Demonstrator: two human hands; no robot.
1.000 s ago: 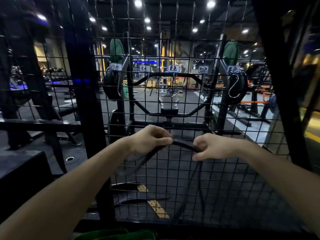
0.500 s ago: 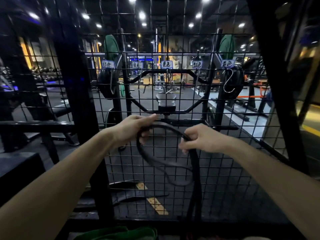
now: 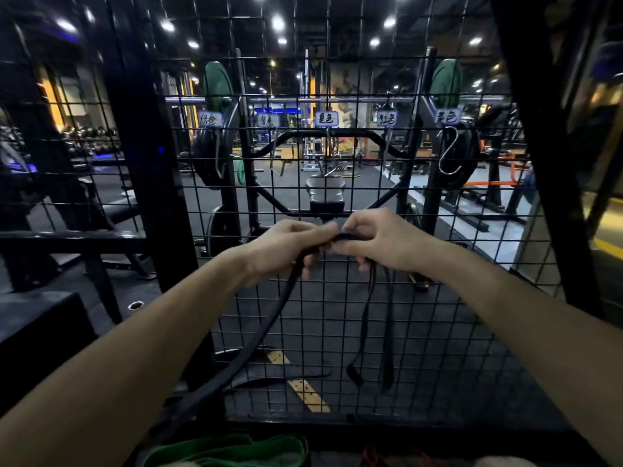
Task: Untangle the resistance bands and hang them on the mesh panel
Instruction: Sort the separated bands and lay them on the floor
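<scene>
Mesh panel (image 3: 421,315) behind, left hand (image 3: 286,247) and right hand (image 3: 381,241) gripping black band (image 3: 269,318) (ends dangling)

The black resistance band (image 3: 269,318) disappears inside the left hand (image 3: 286,247) and the right hand (image 3: 381,241), so where it crosses between the curled fingers cannot be told. Its near left strand blurs into the dark floor low down. A green band (image 3: 229,449) at the near bottom is cut off by the picture's edge, as is a reddish thing (image 3: 377,456) to its right, too dim to identify. The 5 labels (image 3: 325,119) on the mesh panel (image 3: 438,332) carry handwriting too small to read reliably.
</scene>
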